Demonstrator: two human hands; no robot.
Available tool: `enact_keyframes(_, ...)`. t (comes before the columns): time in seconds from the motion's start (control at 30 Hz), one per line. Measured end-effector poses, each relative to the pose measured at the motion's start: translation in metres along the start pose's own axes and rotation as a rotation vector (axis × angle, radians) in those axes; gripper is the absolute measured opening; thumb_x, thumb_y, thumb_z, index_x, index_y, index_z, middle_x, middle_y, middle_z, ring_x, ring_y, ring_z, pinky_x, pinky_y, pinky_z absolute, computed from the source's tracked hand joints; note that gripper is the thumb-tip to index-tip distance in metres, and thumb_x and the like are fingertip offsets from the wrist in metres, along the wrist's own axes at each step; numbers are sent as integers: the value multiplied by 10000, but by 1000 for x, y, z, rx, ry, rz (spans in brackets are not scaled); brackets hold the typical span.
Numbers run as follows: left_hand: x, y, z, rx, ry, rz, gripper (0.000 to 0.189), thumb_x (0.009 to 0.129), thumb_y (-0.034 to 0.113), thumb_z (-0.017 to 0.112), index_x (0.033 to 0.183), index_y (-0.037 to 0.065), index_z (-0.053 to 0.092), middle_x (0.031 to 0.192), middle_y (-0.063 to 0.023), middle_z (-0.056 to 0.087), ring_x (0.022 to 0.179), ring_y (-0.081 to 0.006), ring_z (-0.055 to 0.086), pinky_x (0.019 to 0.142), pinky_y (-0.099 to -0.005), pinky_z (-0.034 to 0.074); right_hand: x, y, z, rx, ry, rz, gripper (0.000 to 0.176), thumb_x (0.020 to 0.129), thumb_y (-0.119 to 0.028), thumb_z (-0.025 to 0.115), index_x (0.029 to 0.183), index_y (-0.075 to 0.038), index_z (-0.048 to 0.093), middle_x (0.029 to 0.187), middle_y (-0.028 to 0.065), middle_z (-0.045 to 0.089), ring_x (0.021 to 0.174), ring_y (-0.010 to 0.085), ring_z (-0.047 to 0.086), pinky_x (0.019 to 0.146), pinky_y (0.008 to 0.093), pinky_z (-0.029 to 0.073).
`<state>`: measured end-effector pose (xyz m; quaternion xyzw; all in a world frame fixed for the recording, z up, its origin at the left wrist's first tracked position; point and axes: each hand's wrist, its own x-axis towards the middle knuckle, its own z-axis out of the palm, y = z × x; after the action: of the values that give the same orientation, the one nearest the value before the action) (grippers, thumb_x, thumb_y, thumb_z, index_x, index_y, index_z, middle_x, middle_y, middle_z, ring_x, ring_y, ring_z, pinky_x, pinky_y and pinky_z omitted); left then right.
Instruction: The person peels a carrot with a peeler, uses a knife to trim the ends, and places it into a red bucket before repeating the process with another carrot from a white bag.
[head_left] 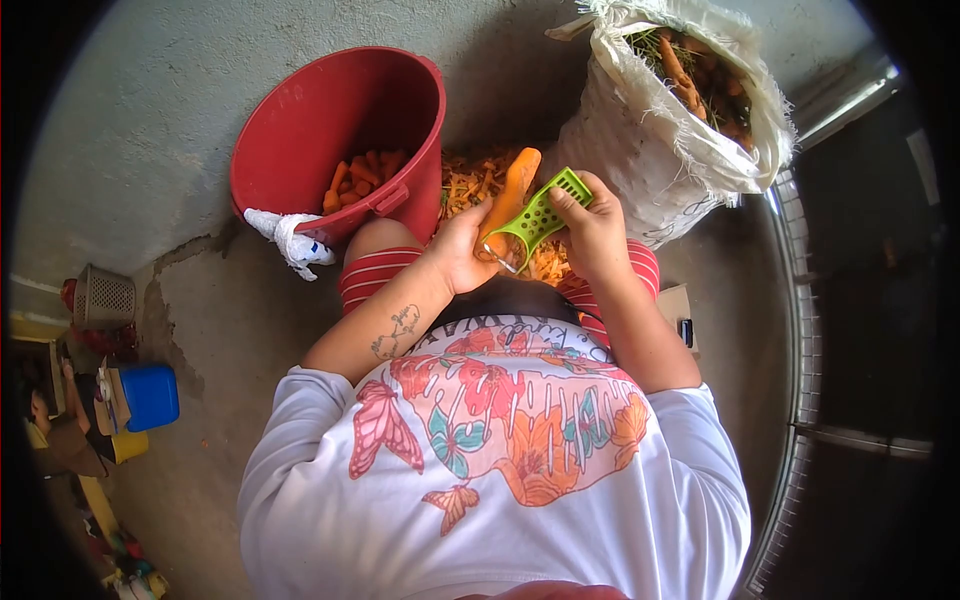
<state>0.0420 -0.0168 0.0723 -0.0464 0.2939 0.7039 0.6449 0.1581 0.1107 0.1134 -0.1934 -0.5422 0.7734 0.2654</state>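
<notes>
The person sits low over a grey concrete floor (150,120), knees apart, in red-and-white striped shorts (375,270) and a white shirt with a butterfly print. The left hand (458,250) is wrapped around the lower end of a long orange carrot (515,185), thumb and fingers closed on it, so that the carrot stands up and away from the body with its tip tilted toward the sack. The right hand (597,228) grips a bright green plastic peeler with a perforated handle (540,215), fingers pinched along its top edge; the metal blade end lies against the carrot near the left palm. Both hands meet just in front of the knees, above a heap of thin orange carrot peelings (470,182) on the floor.

To the left of the hands a red plastic bucket (300,120) leans toward the person, with a handful of peeled carrot pieces (360,175) at its bottom. A crumpled white cloth (292,242) hangs at its near rim, touching the floor. To the right stands a woven white sack (660,150), its mouth rolled open, filled with unpeeled carrots (700,75), some green tops among them.

Well off at the left edge sit a blue plastic container (150,395) and a small grey mesh basket (103,297).
</notes>
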Motion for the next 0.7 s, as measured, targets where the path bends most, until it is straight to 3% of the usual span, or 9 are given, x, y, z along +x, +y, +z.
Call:
enact_keyframes(0.23,-8,-2,13,9,-15,38,361,981,353,354,1158,88,524,1048,-69,615,899,-182,595,723,-306,492,3,3,2,-46,15,1,153,886,-84,597,998,17,573,821,60,632,664,126,627,510,240,547)
enact_keyframes(0.57,-16,-3,2,148,-84,-73,386,969,400,378,1120,76,526,912,-72,590,770,-164,551,624,-279,423,23,-11,-22,-100,14,-3,111,883,-56,586,963,18,565,795,66,629,655,141,638,498,260,551)
enact_keyframes(0.7,-22,-3,7,135,-95,-95,400,969,407,370,1128,74,523,908,-71,583,768,-161,547,634,-272,423,43,-23,-35,-120,74,-112,110,877,-46,598,947,34,571,787,71,628,673,153,632,572,275,544)
